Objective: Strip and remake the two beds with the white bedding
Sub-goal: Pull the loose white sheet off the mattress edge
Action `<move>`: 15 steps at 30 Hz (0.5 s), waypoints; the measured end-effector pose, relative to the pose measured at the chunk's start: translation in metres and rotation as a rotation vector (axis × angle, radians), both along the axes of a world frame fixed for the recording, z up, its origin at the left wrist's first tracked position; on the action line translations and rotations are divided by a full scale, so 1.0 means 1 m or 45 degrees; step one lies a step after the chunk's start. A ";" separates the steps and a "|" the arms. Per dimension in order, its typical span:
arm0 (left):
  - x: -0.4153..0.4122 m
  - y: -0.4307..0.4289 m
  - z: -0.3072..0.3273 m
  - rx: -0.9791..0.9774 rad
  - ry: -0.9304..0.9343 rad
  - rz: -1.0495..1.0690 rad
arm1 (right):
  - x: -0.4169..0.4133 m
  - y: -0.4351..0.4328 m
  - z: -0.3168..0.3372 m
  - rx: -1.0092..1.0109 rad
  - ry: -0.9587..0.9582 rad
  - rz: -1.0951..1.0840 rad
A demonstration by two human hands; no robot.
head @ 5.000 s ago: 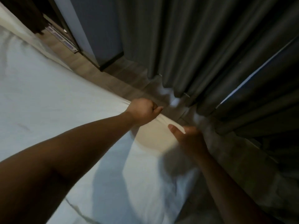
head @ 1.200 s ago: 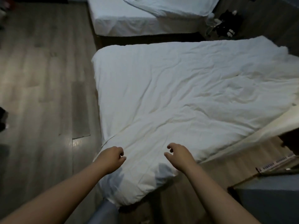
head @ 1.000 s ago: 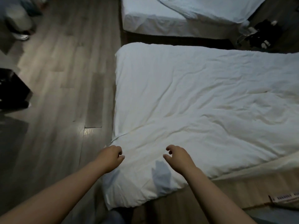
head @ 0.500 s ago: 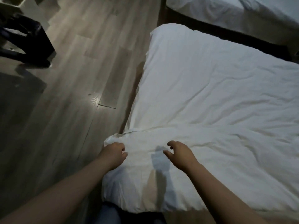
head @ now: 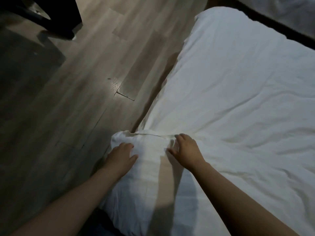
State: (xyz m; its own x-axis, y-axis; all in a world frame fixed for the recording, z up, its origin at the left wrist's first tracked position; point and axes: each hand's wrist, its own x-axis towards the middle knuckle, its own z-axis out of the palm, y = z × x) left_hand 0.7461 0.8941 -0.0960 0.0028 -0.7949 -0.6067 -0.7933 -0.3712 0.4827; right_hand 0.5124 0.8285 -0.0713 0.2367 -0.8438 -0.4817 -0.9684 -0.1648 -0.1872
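A white duvet point(head: 238, 92) covers the near bed, wrinkled, with its near corner bunched at the bed's left edge. My left hand point(head: 121, 155) lies on that corner with fingers spread, holding nothing. My right hand point(head: 185, 150) hovers just over or on the fabric beside a fold line, fingers loosely spread; I cannot tell whether it touches. A strip of the second bed's white bedding point(head: 289, 9) shows at the top right.
Grey wood-plank floor point(head: 85, 82) runs along the bed's left side. A dark piece of furniture point(head: 51, 16) stands at the top left. A dark gap point(head: 272, 26) separates the two beds.
The view has swung left and closer to the bed's near corner. Both hands have moved forward onto the bunched duvet corner and their fingers have spread out.
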 end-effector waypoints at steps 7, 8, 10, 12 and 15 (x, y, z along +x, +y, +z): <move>-0.013 -0.035 -0.039 -0.106 0.026 -0.089 | -0.020 -0.015 -0.047 0.041 0.167 0.029; -0.016 -0.042 -0.044 -0.117 0.004 -0.116 | -0.023 -0.014 -0.049 0.025 0.138 0.034; -0.021 -0.052 -0.055 -0.114 -0.072 -0.227 | -0.030 -0.009 -0.047 0.049 0.065 0.012; -0.025 -0.057 -0.062 -0.033 -0.154 -0.350 | -0.038 0.000 -0.041 0.090 0.003 -0.042; -0.028 -0.056 -0.063 -0.087 -0.256 -0.492 | -0.049 0.010 -0.031 0.061 -0.003 -0.088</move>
State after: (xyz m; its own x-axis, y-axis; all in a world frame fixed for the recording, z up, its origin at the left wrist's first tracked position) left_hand 0.7182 0.8378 -0.1594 -0.1902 -0.7988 -0.5707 -0.9481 -0.0013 0.3178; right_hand 0.4637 0.8382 -0.1022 0.1797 -0.8342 -0.5214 -0.9767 -0.0881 -0.1957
